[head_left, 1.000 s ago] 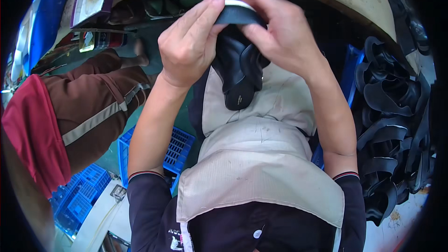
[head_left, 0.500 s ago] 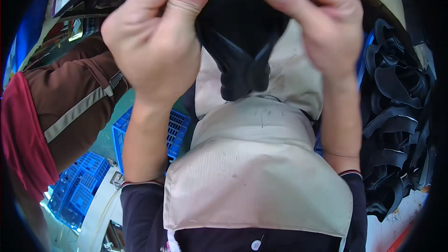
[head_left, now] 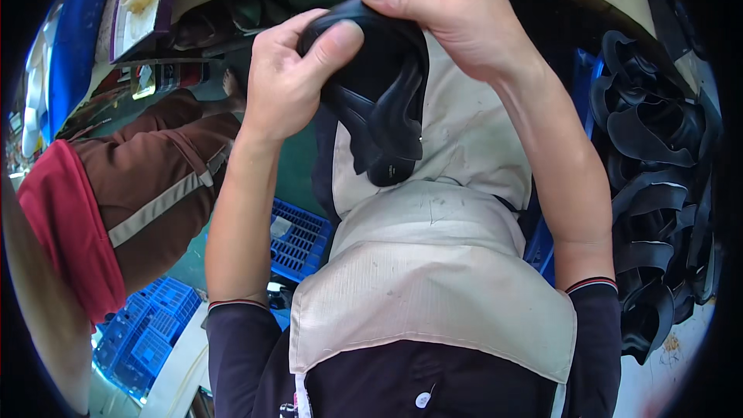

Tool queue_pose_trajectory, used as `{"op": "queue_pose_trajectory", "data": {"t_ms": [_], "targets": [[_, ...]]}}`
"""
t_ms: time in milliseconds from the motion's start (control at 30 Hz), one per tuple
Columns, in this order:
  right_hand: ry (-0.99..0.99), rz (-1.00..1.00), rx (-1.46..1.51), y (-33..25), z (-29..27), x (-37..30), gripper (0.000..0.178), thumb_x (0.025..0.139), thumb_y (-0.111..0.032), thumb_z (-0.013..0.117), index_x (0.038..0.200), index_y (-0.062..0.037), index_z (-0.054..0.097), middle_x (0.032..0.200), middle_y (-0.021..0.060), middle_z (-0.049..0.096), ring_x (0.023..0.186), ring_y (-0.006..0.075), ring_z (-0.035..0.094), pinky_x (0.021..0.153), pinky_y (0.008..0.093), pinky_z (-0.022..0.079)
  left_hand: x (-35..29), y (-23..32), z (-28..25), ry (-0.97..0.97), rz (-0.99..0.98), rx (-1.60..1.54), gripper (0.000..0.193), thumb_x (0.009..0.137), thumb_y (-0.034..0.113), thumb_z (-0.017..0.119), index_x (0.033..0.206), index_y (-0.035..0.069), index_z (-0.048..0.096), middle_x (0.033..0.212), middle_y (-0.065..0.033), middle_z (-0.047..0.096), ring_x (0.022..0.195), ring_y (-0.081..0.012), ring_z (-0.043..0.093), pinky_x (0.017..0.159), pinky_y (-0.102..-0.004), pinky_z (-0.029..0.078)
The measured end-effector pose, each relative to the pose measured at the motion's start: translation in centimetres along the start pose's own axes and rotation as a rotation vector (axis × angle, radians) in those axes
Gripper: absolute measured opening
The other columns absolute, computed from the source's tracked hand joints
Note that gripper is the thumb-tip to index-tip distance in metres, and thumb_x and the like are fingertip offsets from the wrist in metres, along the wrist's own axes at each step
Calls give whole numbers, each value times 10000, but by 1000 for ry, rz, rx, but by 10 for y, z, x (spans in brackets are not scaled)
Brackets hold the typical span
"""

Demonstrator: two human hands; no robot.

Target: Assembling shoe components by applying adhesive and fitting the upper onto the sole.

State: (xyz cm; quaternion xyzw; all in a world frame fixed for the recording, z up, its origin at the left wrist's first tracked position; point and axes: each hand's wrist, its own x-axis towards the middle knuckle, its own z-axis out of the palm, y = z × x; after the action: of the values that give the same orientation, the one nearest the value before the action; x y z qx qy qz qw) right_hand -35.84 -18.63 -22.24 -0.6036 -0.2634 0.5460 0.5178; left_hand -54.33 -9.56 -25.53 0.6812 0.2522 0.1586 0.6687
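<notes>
Black rubber piece (head_left: 383, 112) gripped between both hands, apparently folded

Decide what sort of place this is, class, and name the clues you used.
Probably a small workshop or factory floor. Both hands, left hand and right hand, hold a black moulded rubber part; a heap of similar black parts lies on the right, blue plastic crates stand below, and the person wears a work apron.

Black moulded piece (head_left: 379, 101) looks like rubber, smooth with a dull sheen. Apron (head_left: 433, 279) is beige woven cloth, matt, faintly ribbed. Stacked black parts (head_left: 658, 186) probably the same rubber, slightly glossy. Blue crate (head_left: 298, 236) is hard gridded plastic.
</notes>
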Motion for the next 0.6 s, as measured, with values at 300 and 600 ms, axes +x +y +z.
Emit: {"op": "queue_pose_trajectory", "data": {"t_ms": [300,600], "targets": [[100,-173,-636,37,18,36,406,995,-330,684,763,-4,753,599,-47,551,552,43,438,499,217,376,-2,-40,-14,67,-207,-608,581,1082,463,448,1203,-67,653,1103,-174,741,958,-253,740,855,-331,598],[-12,-181,-383,75,12,43,549,1011,-337,650,602,19,565,543,-55,427,536,65,355,503,248,353,-14,-57,6,187,-280,-772,662,1077,558,384,1243,-26,650,1169,-154,728,1004,-255,730,905,-360,577]]}}
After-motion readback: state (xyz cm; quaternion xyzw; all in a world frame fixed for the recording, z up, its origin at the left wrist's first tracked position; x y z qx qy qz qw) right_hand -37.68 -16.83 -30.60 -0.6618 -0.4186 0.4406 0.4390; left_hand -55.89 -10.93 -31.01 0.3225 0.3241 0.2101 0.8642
